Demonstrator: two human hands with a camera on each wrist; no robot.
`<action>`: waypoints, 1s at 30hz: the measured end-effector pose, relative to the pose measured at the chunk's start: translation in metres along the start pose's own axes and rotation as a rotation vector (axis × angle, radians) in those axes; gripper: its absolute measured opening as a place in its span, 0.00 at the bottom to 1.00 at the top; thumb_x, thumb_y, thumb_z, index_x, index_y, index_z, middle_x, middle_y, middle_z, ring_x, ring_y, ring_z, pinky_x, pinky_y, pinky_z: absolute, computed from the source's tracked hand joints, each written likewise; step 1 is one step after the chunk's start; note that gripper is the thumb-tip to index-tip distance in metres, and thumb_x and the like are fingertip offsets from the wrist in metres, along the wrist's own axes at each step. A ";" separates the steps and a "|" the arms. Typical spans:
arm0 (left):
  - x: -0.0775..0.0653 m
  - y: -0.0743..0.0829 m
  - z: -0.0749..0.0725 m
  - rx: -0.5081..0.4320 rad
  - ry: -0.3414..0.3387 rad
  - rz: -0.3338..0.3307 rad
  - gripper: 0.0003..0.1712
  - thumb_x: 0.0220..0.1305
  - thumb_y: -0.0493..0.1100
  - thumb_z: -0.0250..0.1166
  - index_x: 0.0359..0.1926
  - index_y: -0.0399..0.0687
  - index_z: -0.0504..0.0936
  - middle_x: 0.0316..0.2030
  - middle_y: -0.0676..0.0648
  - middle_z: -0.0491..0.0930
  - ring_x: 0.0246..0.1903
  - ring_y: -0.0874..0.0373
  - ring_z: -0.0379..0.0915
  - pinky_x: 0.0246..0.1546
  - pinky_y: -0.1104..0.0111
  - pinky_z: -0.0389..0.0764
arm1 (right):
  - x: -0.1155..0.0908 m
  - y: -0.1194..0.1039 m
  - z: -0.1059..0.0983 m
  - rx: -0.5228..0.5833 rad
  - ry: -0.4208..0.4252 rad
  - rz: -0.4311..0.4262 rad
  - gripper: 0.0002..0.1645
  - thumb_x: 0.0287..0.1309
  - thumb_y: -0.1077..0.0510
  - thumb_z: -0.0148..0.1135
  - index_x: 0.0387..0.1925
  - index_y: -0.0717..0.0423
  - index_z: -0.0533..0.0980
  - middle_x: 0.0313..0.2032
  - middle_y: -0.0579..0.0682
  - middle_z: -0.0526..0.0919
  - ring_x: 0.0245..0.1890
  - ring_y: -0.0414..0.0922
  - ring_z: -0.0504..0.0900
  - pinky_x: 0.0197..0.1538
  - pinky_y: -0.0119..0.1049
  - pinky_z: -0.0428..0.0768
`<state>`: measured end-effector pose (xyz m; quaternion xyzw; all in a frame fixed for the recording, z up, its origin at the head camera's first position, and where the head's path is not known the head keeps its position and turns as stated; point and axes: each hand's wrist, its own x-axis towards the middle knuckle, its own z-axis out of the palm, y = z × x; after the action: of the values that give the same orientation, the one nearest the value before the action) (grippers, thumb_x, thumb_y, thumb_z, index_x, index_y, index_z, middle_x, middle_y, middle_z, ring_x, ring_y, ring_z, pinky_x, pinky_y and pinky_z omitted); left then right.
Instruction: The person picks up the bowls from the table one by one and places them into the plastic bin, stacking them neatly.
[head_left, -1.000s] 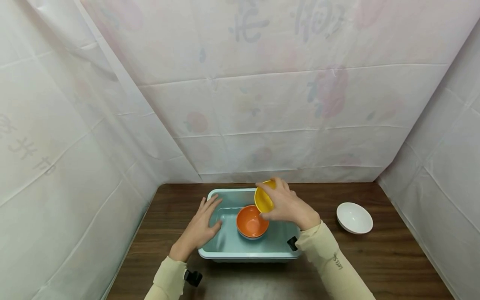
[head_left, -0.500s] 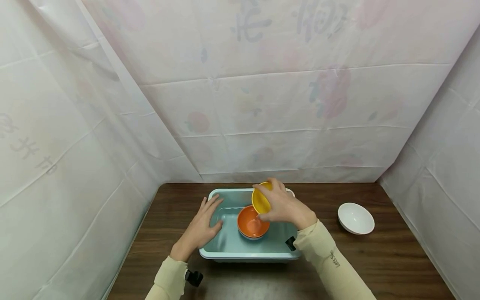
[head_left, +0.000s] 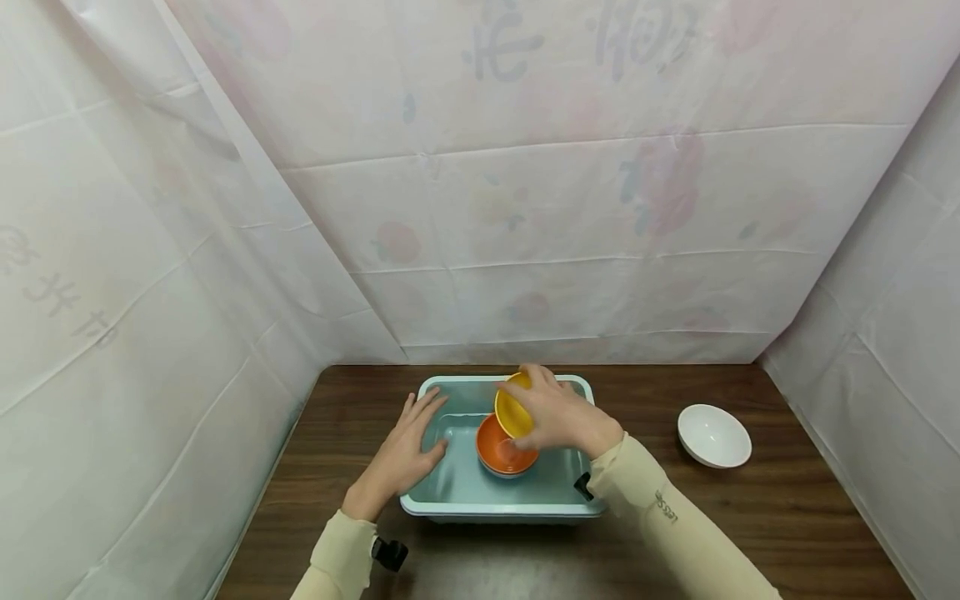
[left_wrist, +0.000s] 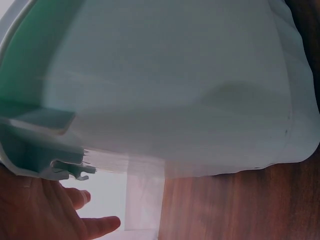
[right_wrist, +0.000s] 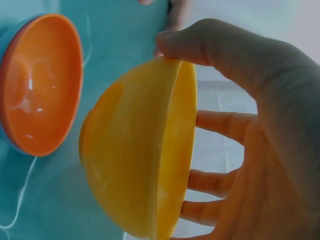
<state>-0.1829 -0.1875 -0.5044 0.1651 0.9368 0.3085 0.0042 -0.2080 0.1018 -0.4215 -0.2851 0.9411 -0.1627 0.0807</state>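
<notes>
My right hand (head_left: 564, 415) grips a yellow bowl (right_wrist: 132, 150) by its rim, thumb on one side and fingers on the other. The bowl is tilted, just above an orange bowl (head_left: 501, 450) that stands in a light blue plastic basin (head_left: 450, 487). Under the orange bowl, the edge of another pale bowl shows. My left hand (head_left: 401, 454) lies at the basin's left side with its fingers spread; in the left wrist view its fingers (left_wrist: 102, 225) are beside the basin's outer wall and rim.
A white bowl (head_left: 714, 436) sits on the dark wooden table (head_left: 795, 517), right of the basin. White patterned sheets (head_left: 570, 208) hang behind the table and on both sides.
My right hand has carried the yellow bowl left and slightly down, closer over the orange bowl. The left hand has stayed at the basin's left side.
</notes>
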 end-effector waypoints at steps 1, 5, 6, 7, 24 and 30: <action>0.000 0.000 0.000 -0.001 -0.002 -0.003 0.39 0.71 0.49 0.64 0.79 0.55 0.62 0.82 0.51 0.51 0.81 0.36 0.33 0.72 0.32 0.56 | 0.001 0.000 0.001 -0.011 -0.008 -0.010 0.51 0.51 0.40 0.76 0.75 0.41 0.66 0.75 0.62 0.58 0.73 0.61 0.61 0.64 0.66 0.72; 0.000 0.000 -0.001 -0.003 -0.001 -0.004 0.39 0.70 0.49 0.65 0.79 0.55 0.63 0.81 0.51 0.51 0.81 0.36 0.33 0.72 0.32 0.56 | 0.004 -0.002 0.005 -0.052 -0.033 -0.044 0.51 0.51 0.41 0.76 0.75 0.40 0.66 0.74 0.63 0.60 0.73 0.61 0.63 0.65 0.66 0.71; 0.000 0.001 -0.001 -0.003 0.000 -0.003 0.39 0.70 0.48 0.65 0.79 0.55 0.63 0.81 0.51 0.51 0.81 0.36 0.33 0.72 0.32 0.56 | 0.004 -0.003 0.006 -0.063 -0.037 -0.053 0.51 0.52 0.40 0.76 0.76 0.40 0.66 0.74 0.63 0.60 0.72 0.61 0.64 0.65 0.66 0.71; 0.001 0.001 -0.001 -0.002 0.001 -0.003 0.39 0.70 0.48 0.65 0.79 0.55 0.63 0.81 0.51 0.51 0.81 0.36 0.33 0.72 0.32 0.56 | 0.005 -0.004 0.007 -0.066 -0.041 -0.060 0.51 0.52 0.41 0.76 0.76 0.41 0.66 0.74 0.63 0.60 0.72 0.61 0.64 0.65 0.67 0.71; 0.000 0.001 0.000 0.001 -0.006 -0.020 0.39 0.70 0.48 0.65 0.79 0.56 0.62 0.82 0.51 0.51 0.81 0.35 0.32 0.72 0.32 0.55 | 0.017 -0.009 0.024 -0.130 -0.093 -0.084 0.49 0.51 0.39 0.76 0.74 0.43 0.69 0.70 0.58 0.65 0.64 0.56 0.70 0.61 0.64 0.76; 0.001 0.001 0.000 -0.002 -0.006 -0.025 0.39 0.70 0.49 0.65 0.79 0.56 0.62 0.82 0.52 0.51 0.81 0.36 0.32 0.72 0.33 0.55 | 0.019 -0.008 0.029 -0.138 -0.105 -0.088 0.50 0.49 0.38 0.77 0.73 0.41 0.70 0.69 0.57 0.66 0.64 0.56 0.70 0.60 0.63 0.77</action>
<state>-0.1830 -0.1865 -0.5035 0.1544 0.9385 0.3087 0.0108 -0.2127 0.0772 -0.4470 -0.3391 0.9312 -0.0856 0.1027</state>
